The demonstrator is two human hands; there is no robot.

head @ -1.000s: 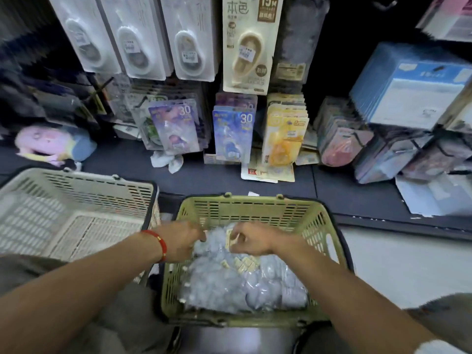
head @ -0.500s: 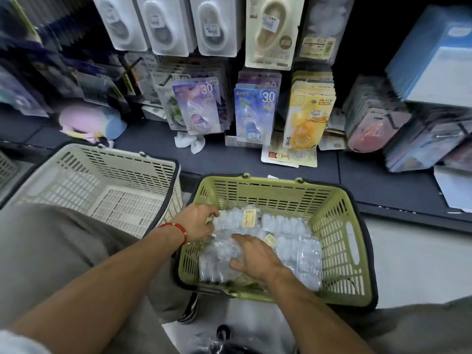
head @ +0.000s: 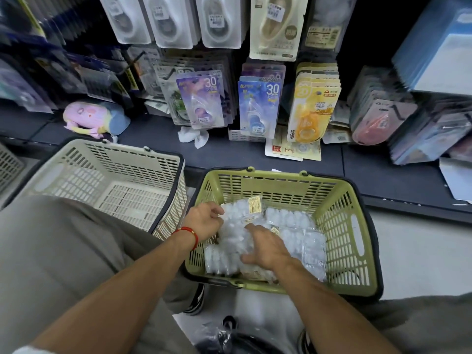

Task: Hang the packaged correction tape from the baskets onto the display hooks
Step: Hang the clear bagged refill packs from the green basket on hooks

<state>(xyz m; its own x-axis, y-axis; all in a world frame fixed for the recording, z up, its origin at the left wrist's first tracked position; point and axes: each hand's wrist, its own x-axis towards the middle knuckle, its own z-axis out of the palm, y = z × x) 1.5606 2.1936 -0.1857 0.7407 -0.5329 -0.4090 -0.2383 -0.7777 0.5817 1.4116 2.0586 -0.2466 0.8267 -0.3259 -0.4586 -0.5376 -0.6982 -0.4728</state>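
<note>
Here both hands (head: 236, 233) rest on tape packs (head: 304, 241) inside green basket (head: 355, 226).

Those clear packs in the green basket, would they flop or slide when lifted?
The clear packs look like glossy plastic, so probably slippery against each other. Their molded bubbles suggest they would bend only a little. They lie loosely overlapped under the right hand, so lifting one may shift its neighbours.

A stationery shop: at twelve o'clock, price-labelled correction tape packs (head: 259, 108) hang in rows over a dark shelf (head: 229, 152); shopping baskets (head: 339, 226) stand below.
</note>
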